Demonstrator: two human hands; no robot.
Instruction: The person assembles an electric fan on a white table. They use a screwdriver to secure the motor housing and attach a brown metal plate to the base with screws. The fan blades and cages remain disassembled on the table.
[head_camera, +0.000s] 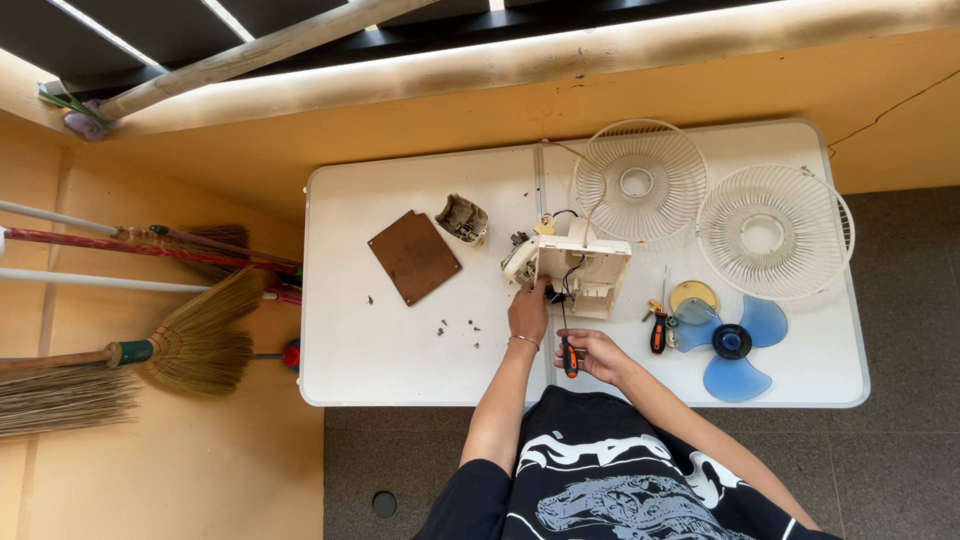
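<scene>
Fan housing, cream plastic, lies near the middle of the white folding table, just right of the table's centre seam. Its long axis runs roughly left to right across the table, slightly tilted, with the narrower motor end toward the left and the open, boxy end toward the right. Black wires hang out of its near side.

Left hand rests against the lower left corner of the housing, fingers curled onto its edge; how firmly they grip cannot be told, as the fingertips are hidden behind the hand. A bracelet sits on that wrist. Right hand lies on the table just in front of the housing, fingers closed around a screwdriver with an orange and black handle; the shaft points up toward the housing, its tip lost among the wires.

Small parts inside the housing are too small to make out.

Surroundings: two white wire fan guards lie at the far right, the nearer one overhanging the table edge. A blue fan blade and a yellow disc lie right of the hands, with a second screwdriver beside them. A brown board and a small grey part lie to the left, loose bits scattered near. Brooms lean at far left. Nothing stands between hands and housing.
</scene>
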